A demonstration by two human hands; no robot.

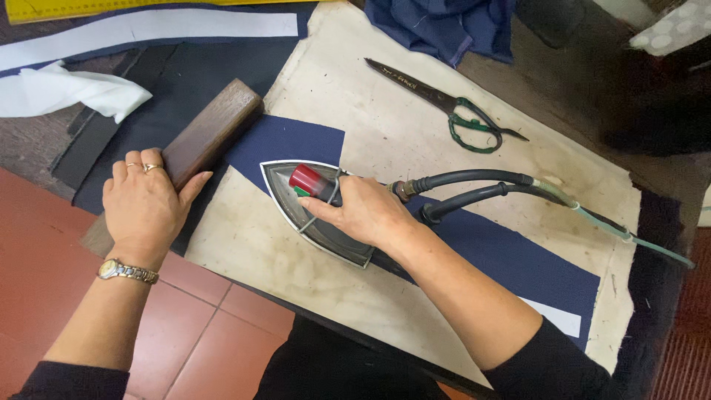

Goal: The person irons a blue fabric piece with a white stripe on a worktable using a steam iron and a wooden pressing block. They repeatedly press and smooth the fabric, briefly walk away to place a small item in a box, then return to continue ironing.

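Observation:
My right hand (pixel 365 212) grips the handle of a grey steam iron (pixel 300 204) with a red knob. The iron's soleplate rests on a navy strip of fabric (pixel 511 259), which lies across a stained cream pressing pad (pixel 385 126). Two dark hoses (pixel 474 185) run from the iron's rear toward the right. My left hand (pixel 144 204) lies flat over the near end of a long brown wooden block (pixel 211 133), which rests on the left part of the navy fabric. That wrist wears a metal watch.
Large scissors (pixel 444 104) with green-wrapped handles lie on the pad at the back. Dark cloth (pixel 444 26) is bunched behind them. White fabric (pixel 67 92) and a white strip (pixel 148 33) lie at the back left, under a yellow ruler (pixel 44 9). Red floor tiles (pixel 44 252) show below the table edge.

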